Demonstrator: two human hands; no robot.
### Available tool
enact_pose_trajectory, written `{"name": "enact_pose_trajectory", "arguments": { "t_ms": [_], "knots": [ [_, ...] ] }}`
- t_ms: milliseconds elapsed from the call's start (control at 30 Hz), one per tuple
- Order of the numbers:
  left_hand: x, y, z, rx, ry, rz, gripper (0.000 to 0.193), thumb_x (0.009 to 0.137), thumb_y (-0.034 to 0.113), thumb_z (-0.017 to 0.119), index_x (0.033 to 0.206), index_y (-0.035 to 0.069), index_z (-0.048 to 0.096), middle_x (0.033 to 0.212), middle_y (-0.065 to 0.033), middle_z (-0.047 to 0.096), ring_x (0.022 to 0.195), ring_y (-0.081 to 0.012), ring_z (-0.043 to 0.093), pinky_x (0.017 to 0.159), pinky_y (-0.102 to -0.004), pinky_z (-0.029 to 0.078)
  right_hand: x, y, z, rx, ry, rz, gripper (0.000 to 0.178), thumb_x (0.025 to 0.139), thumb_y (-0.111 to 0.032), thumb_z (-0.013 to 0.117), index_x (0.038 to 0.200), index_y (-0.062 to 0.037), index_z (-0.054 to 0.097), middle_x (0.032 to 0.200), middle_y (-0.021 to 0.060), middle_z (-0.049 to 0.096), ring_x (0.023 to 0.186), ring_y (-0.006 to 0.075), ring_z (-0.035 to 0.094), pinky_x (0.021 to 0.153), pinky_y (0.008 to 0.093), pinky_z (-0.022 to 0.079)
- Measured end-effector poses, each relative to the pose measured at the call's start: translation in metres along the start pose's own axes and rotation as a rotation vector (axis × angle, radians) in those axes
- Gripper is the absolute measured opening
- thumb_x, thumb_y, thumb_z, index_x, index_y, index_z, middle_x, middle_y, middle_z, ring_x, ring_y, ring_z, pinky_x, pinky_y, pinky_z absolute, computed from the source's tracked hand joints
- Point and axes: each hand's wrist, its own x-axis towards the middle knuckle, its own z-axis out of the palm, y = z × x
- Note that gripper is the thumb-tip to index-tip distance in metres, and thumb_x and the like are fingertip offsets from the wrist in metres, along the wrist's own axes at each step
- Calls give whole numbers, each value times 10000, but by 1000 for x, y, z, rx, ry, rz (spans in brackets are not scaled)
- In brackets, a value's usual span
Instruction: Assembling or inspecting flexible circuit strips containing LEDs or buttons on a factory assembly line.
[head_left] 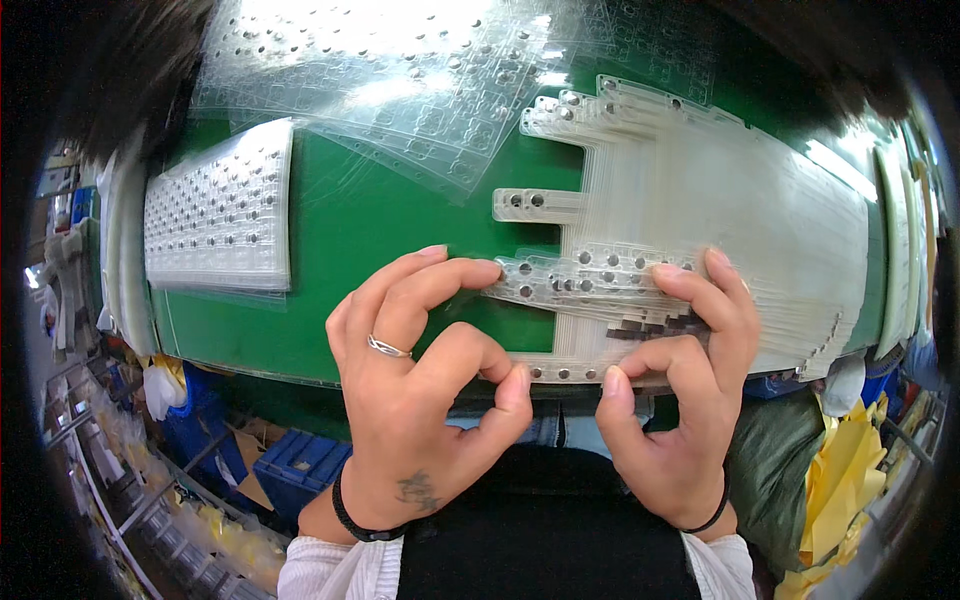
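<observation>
Fanned layers of translucent membrane circuit sheets (740,190), with tabs bearing dark round dots, lie on the green tabletop. My left hand (420,370), with a ring and a wristband, pinches thumb and index finger at the left end of the near dotted strip (565,374) of the sheets. Its other fingertips reach to the tip of a clear dotted film (590,272) lying across the stack. At the strip's right side my right hand (700,370) pinches likewise, with another fingertip on the clear film. What lies between each thumb and index finger is partly hidden.
To the left sits a neat stack of clear dotted sheets (220,220). More clear embossed sheets (390,80) spread over the table's far side. Below the table edge are a blue crate (300,468) at left and yellow sheets (840,480) beside a dark bag (775,470) at right.
</observation>
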Motion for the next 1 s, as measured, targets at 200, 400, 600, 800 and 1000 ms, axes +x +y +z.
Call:
{"name": "enact_pose_trajectory", "arguments": {
  "t_ms": [200,400,600,800,1000],
  "knots": [
    [-1,2,0,26,12,10,157,612,69,725,651,76,573,1199,-120,587,1180,-342,487,1010,-436,338,1,-4,1,-44,3,7,153,689,-3,644,783,-60,537,1308,162,474,1344,430,316,1088,507,254],
    [-3,-7,-9,54,24,0,141,682,118,692,664,61,565,1066,-137,602,1002,-309,523,913,-413,371,0,1,2,-122,-30,-33,120,731,-43,623,794,-48,521,1307,172,469,1342,429,317,1085,505,255],
    [1,1,8,23,126,91,193,720,192,735,781,75,595,870,-93,564,841,-261,509,765,-367,368,-1,0,12,-62,54,-30,170,790,-88,636,863,-23,497,1320,191,460,1325,429,345,1085,498,258],
    [-10,-13,12,60,169,47,159,727,98,743,861,85,658,871,-70,576,829,-242,521,753,-356,377,-3,9,15,-82,130,-43,227,754,-166,731,839,-55,553,1300,175,498,1303,402,389,1080,536,253],
    [-8,-16,3,-43,149,210,183,715,48,746,892,81,713,859,-64,602,790,-231,551,709,-345,414,-5,6,4,-1,83,-84,469,746,-182,753,1138,-37,540,1328,176,480,1312,413,375,1091,529,248]
  ]
}}
